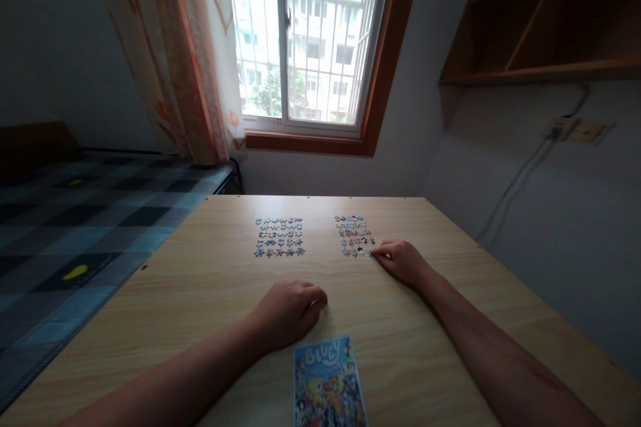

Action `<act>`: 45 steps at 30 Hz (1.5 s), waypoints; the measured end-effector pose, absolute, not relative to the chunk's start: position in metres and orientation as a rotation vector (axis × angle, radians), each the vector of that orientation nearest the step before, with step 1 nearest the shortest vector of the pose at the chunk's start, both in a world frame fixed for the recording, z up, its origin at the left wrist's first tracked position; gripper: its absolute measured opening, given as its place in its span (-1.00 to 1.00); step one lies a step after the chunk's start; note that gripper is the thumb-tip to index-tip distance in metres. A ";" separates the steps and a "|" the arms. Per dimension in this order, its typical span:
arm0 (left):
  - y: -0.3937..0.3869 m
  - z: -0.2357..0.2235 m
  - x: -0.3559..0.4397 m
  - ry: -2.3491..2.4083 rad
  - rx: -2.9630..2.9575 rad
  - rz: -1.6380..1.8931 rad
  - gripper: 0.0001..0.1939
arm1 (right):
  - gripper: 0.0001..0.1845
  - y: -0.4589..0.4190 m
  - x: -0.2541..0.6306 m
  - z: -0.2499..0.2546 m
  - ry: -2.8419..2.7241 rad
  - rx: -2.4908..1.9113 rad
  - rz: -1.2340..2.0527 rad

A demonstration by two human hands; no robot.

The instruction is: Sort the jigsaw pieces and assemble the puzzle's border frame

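Jigsaw puzzle pieces lie in rows on the wooden table [225, 293], in a left group [280, 242] and a right group [354, 233]. At the near right corner of the right group, my right hand [400, 259] pinches a puzzle piece [371, 253] between thumb and fingertips, at the table surface. My left hand [293, 310] rests on the table nearer to me, its fingers curled in towards the thumb; whatever they may hold is hidden. Just below it lies a blue picture card [328, 383] marked "Bluey", crowded with cartoon figures and cut off by the lower frame edge.
To the left stands a bed with a checked cover [100, 213]. Behind the table are a barred window [320, 47] and a flowered curtain [185, 53]. A wooden shelf [541, 73] hangs at upper right, above a wall socket [585, 131] with cables.
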State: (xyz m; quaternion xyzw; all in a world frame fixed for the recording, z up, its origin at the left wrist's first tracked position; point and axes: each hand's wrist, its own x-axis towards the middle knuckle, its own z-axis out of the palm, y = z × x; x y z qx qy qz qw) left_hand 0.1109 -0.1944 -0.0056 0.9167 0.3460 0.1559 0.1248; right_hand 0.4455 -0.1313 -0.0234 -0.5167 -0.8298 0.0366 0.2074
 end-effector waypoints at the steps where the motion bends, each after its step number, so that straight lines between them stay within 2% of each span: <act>1: -0.194 -0.006 0.111 1.009 2.670 0.455 -0.74 | -0.73 -0.132 0.444 -0.024 -2.295 -1.460 0.088; 13: -0.197 -0.005 0.111 1.004 2.681 0.478 -0.74 | -0.72 -0.131 0.438 -0.031 -2.216 -1.513 0.044; 21: -0.196 -0.006 0.110 0.961 2.670 0.486 -0.76 | -0.62 -0.125 0.443 -0.039 -2.041 -1.361 -0.169; 33: -0.199 -0.002 0.109 0.883 2.688 0.432 -0.75 | -0.35 -0.111 0.459 -0.058 -1.823 -2.086 -0.221; 39: -0.199 -0.002 0.109 0.880 2.691 0.442 -0.76 | -0.36 -0.108 0.454 -0.062 -1.695 -2.431 0.002; 45: -0.199 -0.004 0.109 0.911 2.733 0.446 -0.74 | -0.34 -0.105 0.453 -0.060 -1.710 -2.470 0.066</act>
